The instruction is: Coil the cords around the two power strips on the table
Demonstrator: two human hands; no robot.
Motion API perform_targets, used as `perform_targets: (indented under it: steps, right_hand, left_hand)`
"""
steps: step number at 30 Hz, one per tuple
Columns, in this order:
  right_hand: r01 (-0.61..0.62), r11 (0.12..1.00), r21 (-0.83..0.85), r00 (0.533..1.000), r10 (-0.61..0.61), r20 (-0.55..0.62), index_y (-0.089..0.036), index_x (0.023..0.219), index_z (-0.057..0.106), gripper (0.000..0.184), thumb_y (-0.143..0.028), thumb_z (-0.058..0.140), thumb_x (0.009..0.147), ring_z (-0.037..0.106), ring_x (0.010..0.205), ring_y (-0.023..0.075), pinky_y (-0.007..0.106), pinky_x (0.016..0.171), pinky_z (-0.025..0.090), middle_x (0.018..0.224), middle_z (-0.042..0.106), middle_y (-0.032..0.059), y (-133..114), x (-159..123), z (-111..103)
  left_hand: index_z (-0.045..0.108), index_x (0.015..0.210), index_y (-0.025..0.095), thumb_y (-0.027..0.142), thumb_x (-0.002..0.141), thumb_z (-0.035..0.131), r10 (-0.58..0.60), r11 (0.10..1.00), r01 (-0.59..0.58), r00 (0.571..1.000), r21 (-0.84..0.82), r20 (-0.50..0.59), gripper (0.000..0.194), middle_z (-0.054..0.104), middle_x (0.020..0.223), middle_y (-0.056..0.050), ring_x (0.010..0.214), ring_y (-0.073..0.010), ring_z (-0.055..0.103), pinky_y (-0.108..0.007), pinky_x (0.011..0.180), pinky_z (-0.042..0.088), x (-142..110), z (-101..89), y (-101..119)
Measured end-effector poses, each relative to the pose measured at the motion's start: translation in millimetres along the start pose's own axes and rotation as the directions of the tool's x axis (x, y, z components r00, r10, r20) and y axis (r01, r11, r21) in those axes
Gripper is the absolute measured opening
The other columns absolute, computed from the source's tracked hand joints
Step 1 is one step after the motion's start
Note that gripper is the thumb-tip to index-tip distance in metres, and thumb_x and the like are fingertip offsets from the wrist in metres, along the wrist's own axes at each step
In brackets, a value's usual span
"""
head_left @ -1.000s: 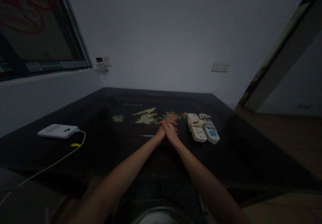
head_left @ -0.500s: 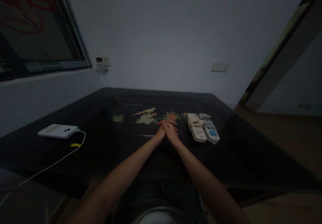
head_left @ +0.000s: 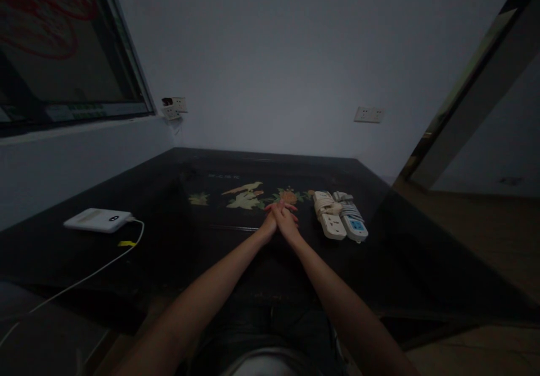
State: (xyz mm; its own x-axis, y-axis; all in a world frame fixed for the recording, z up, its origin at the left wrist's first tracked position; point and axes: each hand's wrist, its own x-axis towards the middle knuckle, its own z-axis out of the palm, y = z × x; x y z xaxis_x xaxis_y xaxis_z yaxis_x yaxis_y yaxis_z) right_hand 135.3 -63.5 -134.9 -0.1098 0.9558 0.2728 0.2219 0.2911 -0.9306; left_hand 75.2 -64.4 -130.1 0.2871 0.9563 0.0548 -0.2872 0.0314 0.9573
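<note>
My left hand [head_left: 269,223] and my right hand [head_left: 287,223] are clasped together on the dark table [head_left: 177,252], with their fingers interlaced. No object shows between them, and the palms are hidden. Just right of my hands lie two power strips side by side. One is a cream power strip [head_left: 333,227] with its cord wound around it; the other, a white power strip [head_left: 356,228] with blue sockets, also has its cord wrapped about its body.
On the table's left lies a white power bank [head_left: 99,220] with a white cable [head_left: 101,269] running over the front edge. Beside the cable is a small yellow tag [head_left: 126,244]. Wall sockets [head_left: 368,115] are on the wall behind, and a window [head_left: 71,55] is at left.
</note>
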Motion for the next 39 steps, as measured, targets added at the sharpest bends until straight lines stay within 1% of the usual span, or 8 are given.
perform_targets:
  steps: [6,11,15,18,26,29,33,39]
  right_hand:
    - [-0.022,0.999,-0.025,1.0,0.022,-0.013,-0.019,0.087,0.067,0.039,-0.041,0.035,0.089,0.062,0.092,0.0231,0.031,0.086,0.042,0.087,0.066,0.0075,1,1,3]
    - [-0.055,0.997,-0.047,0.997,0.053,-0.057,-0.017,0.085,0.067,0.045,-0.043,0.031,0.09,0.062,0.094,0.0242,0.033,0.09,0.04,0.084,0.066,0.008,-3,2,6]
    - [-0.05,0.998,-0.043,0.998,0.048,-0.041,-0.017,0.083,0.067,0.043,-0.043,0.034,0.089,0.063,0.091,0.0238,0.031,0.086,0.042,0.084,0.066,0.008,-6,1,3]
    - [-0.04,0.999,-0.035,0.999,0.039,-0.033,-0.017,0.084,0.068,0.043,-0.044,0.034,0.088,0.063,0.092,0.0235,0.03,0.086,0.042,0.085,0.067,0.0083,-6,0,1]
    - [-0.044,0.998,-0.034,0.998,0.043,-0.035,-0.016,0.085,0.068,0.045,-0.045,0.034,0.088,0.063,0.091,0.0244,0.032,0.087,0.042,0.085,0.068,0.0095,-8,0,2]
    - [-0.048,0.998,-0.034,0.998,0.047,-0.029,-0.016,0.086,0.068,0.044,-0.044,0.034,0.088,0.063,0.092,0.0247,0.033,0.087,0.042,0.085,0.068,0.0095,-8,-1,1]
    - [-0.05,0.998,-0.035,0.999,0.05,-0.013,-0.017,0.087,0.068,0.042,-0.041,0.034,0.088,0.063,0.092,0.0245,0.033,0.086,0.043,0.085,0.068,0.0087,-9,-2,-1]
    - [-0.039,0.999,-0.037,0.999,0.038,-0.019,-0.019,0.087,0.068,0.04,-0.04,0.034,0.088,0.062,0.094,0.0246,0.034,0.087,0.043,0.088,0.067,0.0085,-8,-1,1]
  left_hand:
    - [0.059,0.099,0.012,0.049,0.091,0.031,0.008,1.0,-0.008,1.0,0.013,0.008,0.047,0.064,0.062,-0.006,0.055,-0.0216,0.062,-0.029,0.054,0.045,-3,-0.2,3]
    - [0.059,0.099,0.014,0.055,0.087,0.033,0.001,0.999,0.0,1.0,0.041,-0.003,0.05,0.063,0.062,-0.005,0.052,-0.0188,0.06,-0.029,0.055,0.046,-4,1.4,4]
    - [0.059,0.098,0.014,0.056,0.087,0.033,-0.006,0.999,0.007,1.0,0.046,-0.028,0.051,0.061,0.059,-0.005,0.05,-0.0185,0.059,-0.029,0.054,0.045,0,3.1,2]
    - [0.06,0.096,0.014,0.055,0.087,0.03,-0.014,0.999,0.016,0.999,0.049,-0.049,0.052,0.06,0.058,-0.005,0.049,-0.0185,0.058,-0.028,0.052,0.044,2,3.4,-2]
    - [0.06,0.101,0.014,0.053,0.089,0.028,-0.007,0.999,0.009,0.999,0.053,-0.037,0.052,0.06,0.062,-0.005,0.051,-0.0191,0.058,-0.029,0.053,0.043,3,0.9,-5]
    - [0.06,0.1,0.014,0.05,0.091,0.025,-0.013,0.999,0.015,0.999,0.05,-0.041,0.051,0.059,0.061,-0.005,0.05,-0.0184,0.057,-0.029,0.052,0.043,2,1.9,-3]
    - [0.059,0.105,0.012,0.047,0.092,0.026,-0.031,0.999,0.032,0.999,0.041,-0.03,0.05,0.058,0.058,-0.005,0.052,-0.0196,0.057,-0.03,0.053,0.045,-2,5.1,4]
    - [0.061,0.101,0.016,0.051,0.089,0.03,-0.02,0.999,0.021,0.999,0.032,-0.029,0.048,0.059,0.058,-0.004,0.052,-0.0192,0.058,-0.03,0.054,0.046,-7,6.5,9]
